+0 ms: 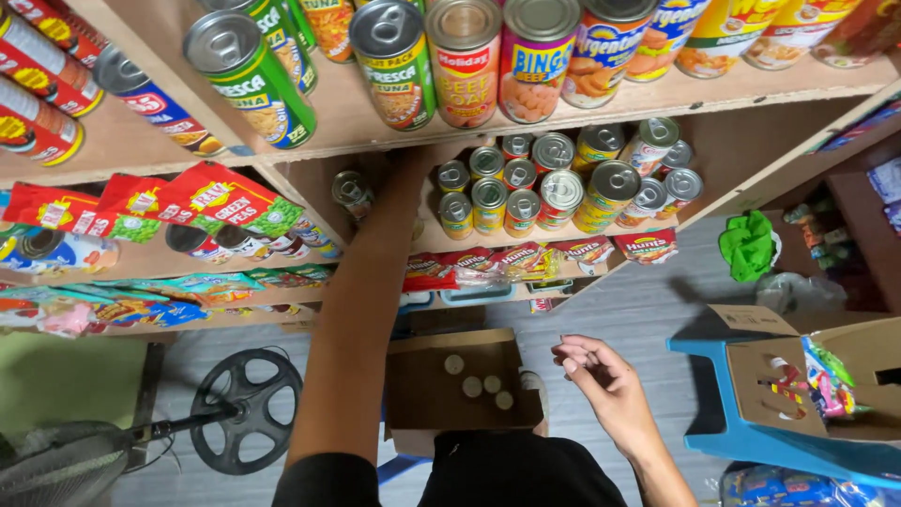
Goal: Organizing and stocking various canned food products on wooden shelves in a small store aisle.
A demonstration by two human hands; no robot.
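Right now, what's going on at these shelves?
A person stands at wooden shelves packed with cans. The left hand reaches up into the middle shelf beside a cluster of small cans; what it touches is hidden. The right hand hangs empty, fingers curled, above an open cardboard box with four cans inside.

You're facing wooden shelves (394, 122), tiered, running floor to overhead. Grey plank floor (648, 310) below. Blue plastic stool (751, 441) at right, black fan base (249, 408) at left. Even indoor light.
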